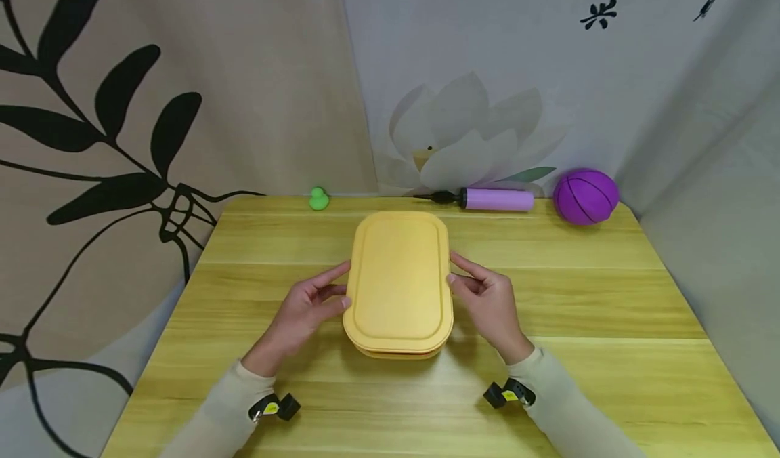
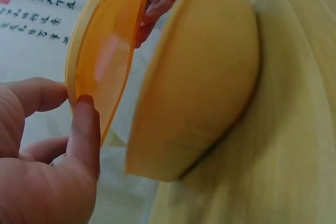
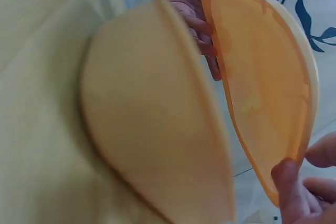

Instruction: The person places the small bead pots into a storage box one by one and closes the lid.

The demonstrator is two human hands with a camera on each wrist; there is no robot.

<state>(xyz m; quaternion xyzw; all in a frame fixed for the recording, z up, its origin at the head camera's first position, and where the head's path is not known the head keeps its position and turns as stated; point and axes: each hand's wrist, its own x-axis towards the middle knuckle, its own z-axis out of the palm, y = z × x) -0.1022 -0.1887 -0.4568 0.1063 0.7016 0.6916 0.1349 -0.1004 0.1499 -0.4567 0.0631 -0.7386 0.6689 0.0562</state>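
Observation:
A yellow rectangular lid with rounded corners covers most of the box beneath it in the head view. My left hand pinches the lid's left edge between thumb and fingers. On the opposite edge, my right hand pinches it likewise. The wrist views show the lid's orange, translucent-looking underside raised apart from the yellow box, with a gap between them. The box stands on the table, untouched by either hand; its inside is hidden.
Along the back edge of the wooden table are a small green duck-shaped toy, a purple hand pump with a black nozzle end, and a purple ball. Printed curtains hang behind and beside the table.

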